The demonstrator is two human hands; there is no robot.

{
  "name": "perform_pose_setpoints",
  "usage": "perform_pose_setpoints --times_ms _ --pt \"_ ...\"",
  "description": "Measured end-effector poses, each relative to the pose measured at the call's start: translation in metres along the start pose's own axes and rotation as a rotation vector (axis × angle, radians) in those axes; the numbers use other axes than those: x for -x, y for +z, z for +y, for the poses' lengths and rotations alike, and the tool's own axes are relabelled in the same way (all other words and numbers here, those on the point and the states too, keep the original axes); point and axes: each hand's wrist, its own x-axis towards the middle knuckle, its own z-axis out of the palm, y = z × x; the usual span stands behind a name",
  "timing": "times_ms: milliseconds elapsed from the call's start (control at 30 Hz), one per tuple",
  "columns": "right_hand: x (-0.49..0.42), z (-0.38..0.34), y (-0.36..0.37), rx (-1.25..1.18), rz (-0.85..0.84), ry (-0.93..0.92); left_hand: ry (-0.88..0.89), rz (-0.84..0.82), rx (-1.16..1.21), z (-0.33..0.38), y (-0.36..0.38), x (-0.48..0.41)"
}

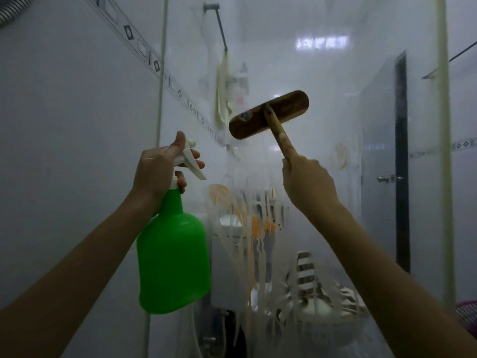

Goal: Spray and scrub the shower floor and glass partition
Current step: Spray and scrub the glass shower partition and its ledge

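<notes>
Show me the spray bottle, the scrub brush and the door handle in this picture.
spray bottle (pixel 173 259): head view, middle of the green body.
scrub brush (pixel 269 113): head view, where the stick meets the brown head.
door handle (pixel 389 178): head view, metal lever.

At left, spray bottle (pixel 173 259) in left hand (pixel 157 171); right of it, brush (pixel 268 115) in right hand (pixel 307 184), head up near glass partition (pixel 322 81) ahead (contact unclear). wall (pixel 64 125) far left. Behind the glass: toilet (pixel 317 311) low, door (pixel 401 164) right, towel (pixel 222 86) above-left of brush
</notes>
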Motion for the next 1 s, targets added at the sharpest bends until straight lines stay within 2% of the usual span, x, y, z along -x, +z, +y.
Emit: perform_pose_setpoints --times_ms 167,267,400,600,800,867,1000 --pt "0.144 0.032 0.010 -0.045 -0.234 0.128 0.009 -0.014 0.021 0.008 0.002 0.001" --pt "0.103 0.030 0.011 -0.042 -0.109 0.047 0.012 -0.025 0.011 0.006 0.006 0.003" --pt "0.025 0.032 -0.006 -0.087 -0.001 0.061 -0.033 -0.056 0.001 -0.002 0.015 0.013" --pt "0.162 0.056 -0.014 -0.075 -0.194 0.294 -0.032 -0.067 0.023 -0.010 0.025 0.017" --pt "0.049 0.092 -0.035 -0.070 0.103 0.225 -0.063 -0.079 0.050 -0.011 0.023 0.016" --pt "0.058 0.101 -0.034 -0.087 0.079 0.260 -0.068 -0.077 0.055 -0.011 0.024 0.017" --pt "0.141 0.096 -0.024 -0.098 -0.061 0.267 -0.067 -0.089 0.086 -0.012 0.030 0.022"
